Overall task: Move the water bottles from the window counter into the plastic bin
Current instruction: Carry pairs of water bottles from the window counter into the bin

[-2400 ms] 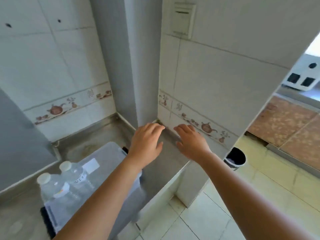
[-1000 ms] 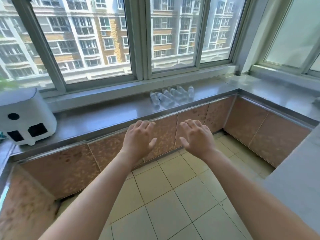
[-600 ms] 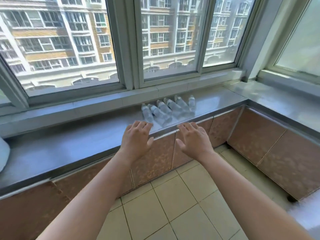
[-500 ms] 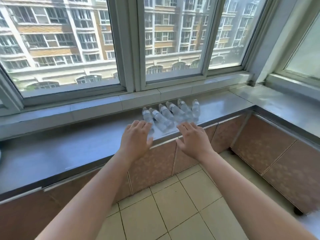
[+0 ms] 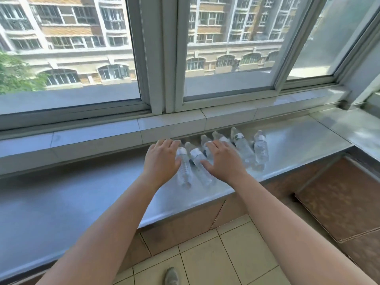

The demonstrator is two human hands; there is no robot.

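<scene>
Several clear water bottles with white caps lie side by side on the steel window counter (image 5: 82, 192), caps toward the window. My left hand (image 5: 162, 159) hovers over the leftmost bottle (image 5: 184, 171), fingers spread. My right hand (image 5: 223, 161) is spread above the middle bottles, beside the second bottle (image 5: 200, 168). Neither hand grips anything. Two more bottles (image 5: 261, 149) lie free to the right. The plastic bin is out of view.
A tiled sill (image 5: 170, 124) and window frames rise just behind the bottles. The counter turns a corner at the right (image 5: 353, 128). Brown cabinet doors (image 5: 339, 202) sit below, with tiled floor and my shoe (image 5: 171, 275) underneath.
I turned from the bin at the tiled wall toward the window and walked up to the counter. Both hands went from hovering over the floor to over the bottles.
</scene>
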